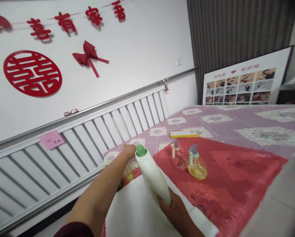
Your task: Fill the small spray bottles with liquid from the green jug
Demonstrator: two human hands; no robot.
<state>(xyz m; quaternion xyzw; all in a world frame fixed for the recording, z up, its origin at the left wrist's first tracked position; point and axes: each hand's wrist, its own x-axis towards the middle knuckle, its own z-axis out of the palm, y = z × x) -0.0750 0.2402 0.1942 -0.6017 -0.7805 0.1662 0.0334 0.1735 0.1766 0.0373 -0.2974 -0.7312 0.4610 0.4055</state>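
A white detergent-style bottle (153, 177) with a green pouring spout (141, 150) and no cap on it leans in front of me. My right hand (173, 208) is closed around its lower part. Reaching forward on the left, my left hand (129, 151) is beside the bottle's mouth; its fingers are mostly hidden, so whether it holds anything does not show. Partly behind my left forearm is a clear container with yellowish contents (129, 174). Two clear spray bottles stand right of the white bottle: one with a pink trigger (179, 159), one with a green collar and yellow liquid (197, 168).
The table carries a purple patterned cloth (218, 118), a red cloth (226, 164) and a white sheet (127, 207). A flat yellow box (184, 134) lies toward the back. A white radiator (100, 136) runs along the left wall, with glasses (71, 112) on its pipe.
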